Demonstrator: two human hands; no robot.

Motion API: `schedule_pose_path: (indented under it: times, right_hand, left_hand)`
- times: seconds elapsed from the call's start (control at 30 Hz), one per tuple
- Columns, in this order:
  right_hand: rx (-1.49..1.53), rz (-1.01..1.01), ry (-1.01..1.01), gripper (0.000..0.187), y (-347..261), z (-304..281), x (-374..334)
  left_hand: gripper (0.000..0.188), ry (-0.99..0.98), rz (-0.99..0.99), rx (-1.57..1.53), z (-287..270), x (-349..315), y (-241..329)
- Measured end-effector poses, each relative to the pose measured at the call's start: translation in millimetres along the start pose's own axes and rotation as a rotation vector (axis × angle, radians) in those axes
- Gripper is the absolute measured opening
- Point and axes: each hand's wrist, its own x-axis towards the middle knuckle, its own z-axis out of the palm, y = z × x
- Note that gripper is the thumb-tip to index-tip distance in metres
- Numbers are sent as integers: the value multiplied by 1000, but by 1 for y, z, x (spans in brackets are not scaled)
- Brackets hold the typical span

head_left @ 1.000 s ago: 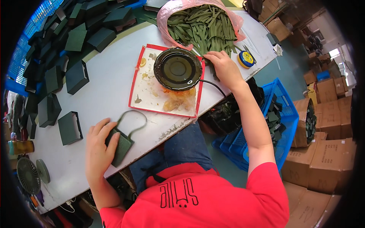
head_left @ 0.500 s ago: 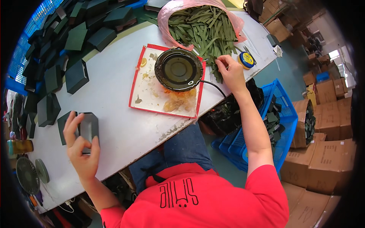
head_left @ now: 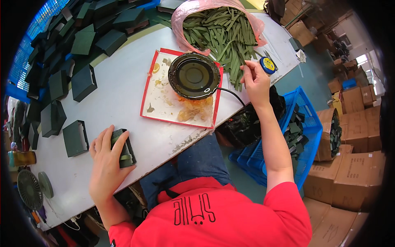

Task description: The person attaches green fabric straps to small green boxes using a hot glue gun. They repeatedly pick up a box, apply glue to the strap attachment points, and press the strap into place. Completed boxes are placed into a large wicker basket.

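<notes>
My left hand (head_left: 108, 164) lies around a small dark green box piece (head_left: 128, 153) on the table, thumb on its near side and fingers along its far and left sides. A light green strip shows inside that piece. Just left of this hand stands a dark green box sleeve (head_left: 75, 138) with a pale open side. My right hand (head_left: 257, 86) pinches the end of a green ribbon strip (head_left: 242, 55) at the near edge of the ribbon pile (head_left: 220, 31), which spills from a pink plastic bag (head_left: 177, 24).
A round black pan of dark liquid (head_left: 194, 76) with a cable sits on a stained white, red-rimmed tray (head_left: 145, 96). Many green boxes (head_left: 84, 43) are heaped at the far left. A blue-lidded round tin (head_left: 267, 65) is beside my right hand; a blue crate (head_left: 314, 127) stands right of the table.
My left hand has moved right and nearer with the box piece, away from the sleeve, and closed around it. My right hand has shifted slightly right, drawing on a ribbon strip.
</notes>
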Motion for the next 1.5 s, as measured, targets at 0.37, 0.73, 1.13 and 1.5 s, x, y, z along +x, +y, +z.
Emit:
schedule_pose_path:
  times: [0.37, 0.73, 1.13, 1.5]
  right_hand:
    - [241, 334, -151, 14, -62, -17, -37]
    - [402, -84, 219, 14, -16, -7, 21]
    - [378, 228, 39, 19, 26, -9, 58]
    - [675, 272, 251, 19, 33, -42, 39]
  left_hand:
    - [86, 52, 18, -42, 8, 2, 14]
    - [85, 49, 21, -35, 7, 3, 17]
    - [84, 86, 11, -15, 13, 2, 20]
    - [86, 106, 18, -24, 15, 1, 19]
